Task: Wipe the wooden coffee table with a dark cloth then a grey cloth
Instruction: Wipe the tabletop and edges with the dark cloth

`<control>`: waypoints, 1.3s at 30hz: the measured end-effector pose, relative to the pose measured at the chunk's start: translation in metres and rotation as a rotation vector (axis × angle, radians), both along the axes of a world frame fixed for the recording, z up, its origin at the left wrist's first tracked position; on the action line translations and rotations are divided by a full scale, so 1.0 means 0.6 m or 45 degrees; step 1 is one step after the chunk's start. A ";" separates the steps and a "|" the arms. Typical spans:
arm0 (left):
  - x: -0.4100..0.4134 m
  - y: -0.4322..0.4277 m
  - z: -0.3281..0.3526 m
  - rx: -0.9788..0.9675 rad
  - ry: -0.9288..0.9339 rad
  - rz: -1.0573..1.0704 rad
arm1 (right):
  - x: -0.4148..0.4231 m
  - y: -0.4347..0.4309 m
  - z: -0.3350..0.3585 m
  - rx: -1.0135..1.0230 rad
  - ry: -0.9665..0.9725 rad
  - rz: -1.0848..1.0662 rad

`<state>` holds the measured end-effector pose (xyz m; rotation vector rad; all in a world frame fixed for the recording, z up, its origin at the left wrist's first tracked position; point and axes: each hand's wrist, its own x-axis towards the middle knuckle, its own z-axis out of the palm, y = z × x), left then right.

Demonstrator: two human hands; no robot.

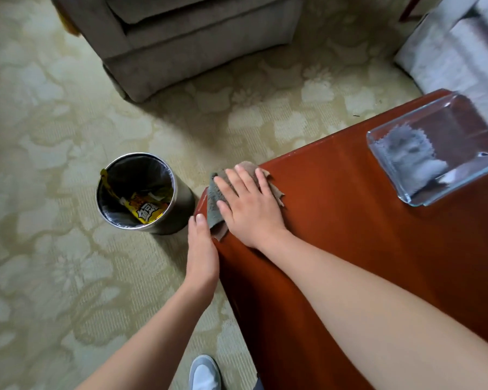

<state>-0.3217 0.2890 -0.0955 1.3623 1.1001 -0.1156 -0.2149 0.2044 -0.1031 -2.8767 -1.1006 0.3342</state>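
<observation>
The reddish wooden coffee table fills the right of the view. At its near-left corner my right hand lies flat with straight fingers on a dark brown-grey cloth, pressing it onto the tabletop. My left hand is held with straight fingers against the table's left edge, just below the cloth. A grey cloth lies inside a clear glass tray on the table's far right.
A round metal waste bin with a black liner and yellow wrappers stands on the patterned carpet just left of the table corner. A grey armchair is behind it. A white sofa is at the top right. My shoe shows below.
</observation>
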 end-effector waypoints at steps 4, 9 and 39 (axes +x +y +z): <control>0.046 -0.026 0.014 0.701 0.198 -0.302 | 0.080 -0.093 -0.005 -0.024 -0.015 -0.162; 0.154 -0.074 -0.008 1.278 0.305 -0.773 | 0.185 -0.209 0.002 -0.083 -0.032 -0.465; 0.227 -0.114 -0.039 1.519 0.356 -0.788 | 0.182 -0.235 -0.024 0.026 -0.135 -0.204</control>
